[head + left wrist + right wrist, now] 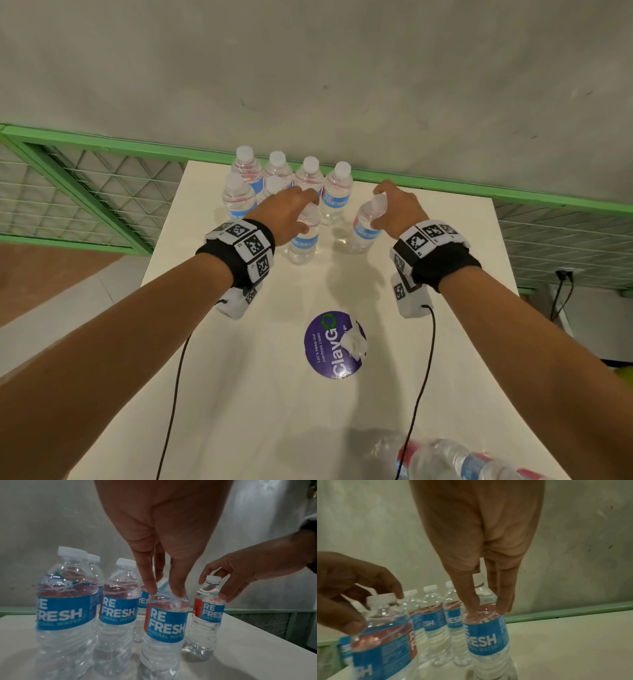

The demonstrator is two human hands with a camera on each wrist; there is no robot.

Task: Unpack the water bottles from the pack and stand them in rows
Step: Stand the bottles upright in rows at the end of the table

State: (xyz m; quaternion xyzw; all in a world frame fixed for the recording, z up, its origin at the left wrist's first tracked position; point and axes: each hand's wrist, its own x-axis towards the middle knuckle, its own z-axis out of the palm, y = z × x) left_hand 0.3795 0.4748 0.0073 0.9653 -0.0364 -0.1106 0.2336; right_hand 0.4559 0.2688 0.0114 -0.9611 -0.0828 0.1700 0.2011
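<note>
Several clear REFRESH water bottles (337, 192) with white caps and blue labels stand in rows at the far end of the white table (428, 342). My left hand (294, 212) grips the shoulder of one bottle (305, 236) just in front of them; my fingertips (150, 589) pinch it below the cap. My right hand (387, 209) holds another bottle (364, 228) by its top, to the right and slightly tilted. The bottom of each bottle is at the tabletop. The shrink-wrapped pack (452, 459) with more bottles lies at the near edge.
A round purple ClayGo sticker (325, 346) lies mid-table with a white scrap (354, 342) on it. A green mesh rail (102, 147) runs behind the table below a grey wall. The table's right edge (507, 260) is close to my right wrist.
</note>
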